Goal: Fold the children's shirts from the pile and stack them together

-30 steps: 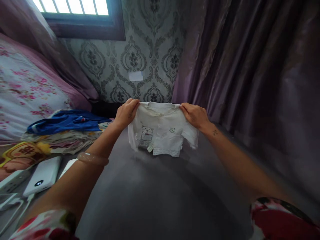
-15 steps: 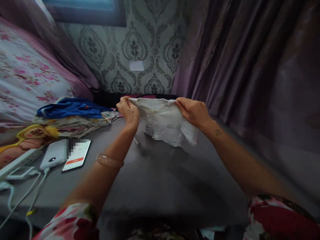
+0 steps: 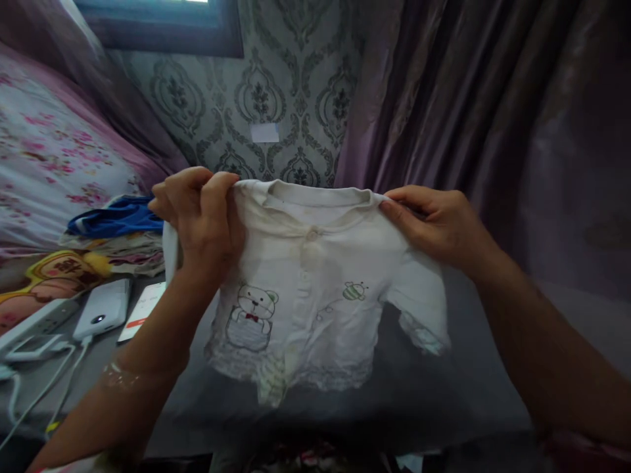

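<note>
A small white baby shirt (image 3: 315, 289) with a bear and a bee printed on its front hangs spread out in the air before me. My left hand (image 3: 200, 213) is closed on its left shoulder, and my right hand (image 3: 434, 223) is closed on its right shoulder. The shirt's hem hangs just above the dark grey table (image 3: 473, 368). A button shows at the collar.
To the left lie a stack of folded clothes with a blue garment (image 3: 116, 217) on top, a white power bank (image 3: 101, 316), a phone (image 3: 142, 309), and cables (image 3: 29, 387). A floral bed stands at far left, a purple curtain (image 3: 493, 118) at right.
Both hands have lifted the shirt off the table and drawn it closer to me; it now hangs spread open and facing me.
</note>
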